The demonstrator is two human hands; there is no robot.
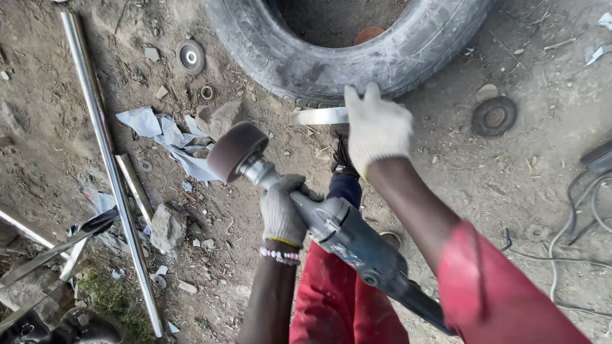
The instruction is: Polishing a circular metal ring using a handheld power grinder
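Observation:
My left hand (280, 207), in a grey knit glove, grips the neck of a blue-grey power polisher (347, 237). Its brown drum wheel (234, 150) points up and to the left, above the dirt. My right hand (377, 127), also gloved, closes over one end of a flat shiny metal strip (315, 116) that lies just in front of a worn car tyre (344, 51). My red trousers and a dark shoe (344, 162) show below the tool.
A long shiny metal tube (108, 159) lies at the left with shorter metal pieces beside it. Torn white paper (169, 137), stones and two abrasive discs (190, 57) (494, 116) lie on the dirt. Grey cables (583, 210) run at the right.

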